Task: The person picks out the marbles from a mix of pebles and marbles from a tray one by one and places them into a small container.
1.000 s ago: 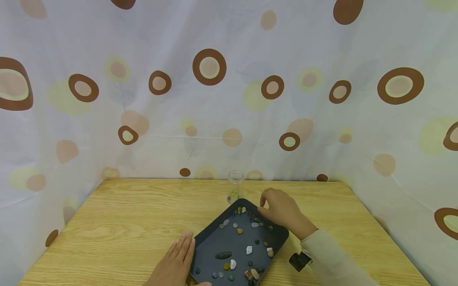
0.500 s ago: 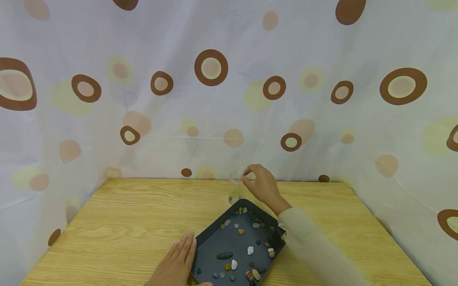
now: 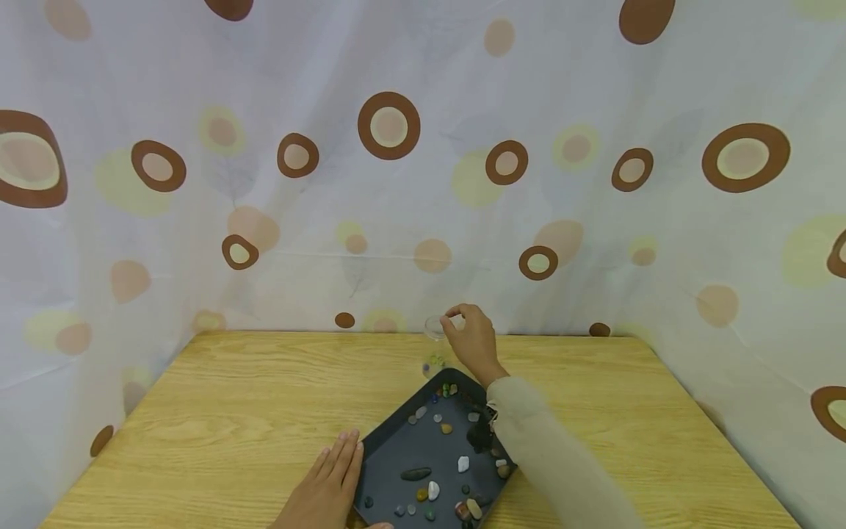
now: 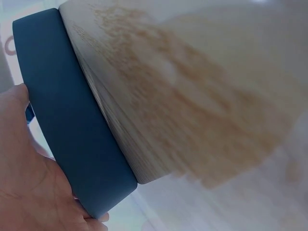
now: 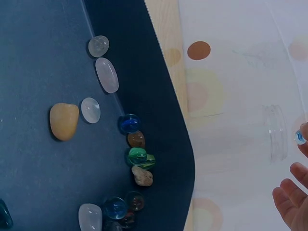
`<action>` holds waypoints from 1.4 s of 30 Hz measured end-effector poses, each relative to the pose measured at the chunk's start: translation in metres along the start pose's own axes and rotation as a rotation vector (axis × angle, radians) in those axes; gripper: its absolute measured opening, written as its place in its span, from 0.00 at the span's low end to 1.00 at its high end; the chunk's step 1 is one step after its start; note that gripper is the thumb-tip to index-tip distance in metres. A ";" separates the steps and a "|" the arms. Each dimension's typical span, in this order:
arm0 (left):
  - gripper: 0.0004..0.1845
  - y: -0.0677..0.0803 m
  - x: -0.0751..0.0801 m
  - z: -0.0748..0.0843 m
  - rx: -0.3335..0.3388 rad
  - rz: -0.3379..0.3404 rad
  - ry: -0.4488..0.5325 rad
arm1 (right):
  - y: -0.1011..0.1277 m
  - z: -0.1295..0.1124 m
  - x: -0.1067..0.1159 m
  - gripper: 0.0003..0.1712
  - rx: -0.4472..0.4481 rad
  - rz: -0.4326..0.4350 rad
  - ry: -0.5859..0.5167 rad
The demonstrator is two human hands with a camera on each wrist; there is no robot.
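In the head view my right hand (image 3: 473,342) is at the mouth of a clear jar (image 3: 433,328) behind the tray. The right wrist view shows its thumb and finger pinching a glass marble (image 5: 300,137) with a blue swirl, right beside the jar's rim. Several marbles (image 3: 436,360) lie low in the jar. My left hand (image 3: 320,488) lies with straight fingers along the left side of a dark tray (image 3: 386,459). From the left wrist camera, the hand touches the tray's outer wall (image 4: 72,110).
Pebbles and marbles lie scattered in the tray, among them a long dark stone (image 3: 416,474), a white stone (image 3: 463,463) and a tan stone (image 5: 64,121). Under the tray is a wooden table (image 3: 251,411). A patterned curtain (image 3: 396,198) hangs behind.
My right hand has moved from the tray's far right edge up and left to the jar's mouth. The left hand and tray have stayed in place.
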State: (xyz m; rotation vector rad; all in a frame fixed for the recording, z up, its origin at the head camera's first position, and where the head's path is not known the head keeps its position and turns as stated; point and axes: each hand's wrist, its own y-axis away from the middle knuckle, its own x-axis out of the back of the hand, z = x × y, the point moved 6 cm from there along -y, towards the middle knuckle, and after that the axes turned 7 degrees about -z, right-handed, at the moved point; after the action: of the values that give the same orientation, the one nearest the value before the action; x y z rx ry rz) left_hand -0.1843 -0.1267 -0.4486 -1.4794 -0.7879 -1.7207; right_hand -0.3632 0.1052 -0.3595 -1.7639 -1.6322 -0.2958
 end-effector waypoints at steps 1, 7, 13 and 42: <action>0.56 0.000 0.000 0.000 0.002 -0.002 0.000 | -0.001 0.001 -0.001 0.12 -0.002 0.005 -0.006; 0.55 0.000 0.000 -0.001 -0.001 0.001 -0.004 | -0.002 0.008 -0.006 0.12 -0.038 -0.007 0.003; 0.55 0.001 -0.002 0.000 -0.013 0.013 -0.031 | -0.001 0.012 -0.008 0.13 -0.037 -0.021 0.030; 0.57 0.002 -0.003 -0.001 -0.018 0.038 -0.072 | 0.004 0.011 -0.006 0.12 -0.021 -0.039 0.021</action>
State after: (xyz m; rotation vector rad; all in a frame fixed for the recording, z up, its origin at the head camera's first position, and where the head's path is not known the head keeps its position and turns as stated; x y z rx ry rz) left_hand -0.1831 -0.1278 -0.4519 -1.5660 -0.7792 -1.6583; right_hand -0.3639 0.1080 -0.3725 -1.7403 -1.6553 -0.3496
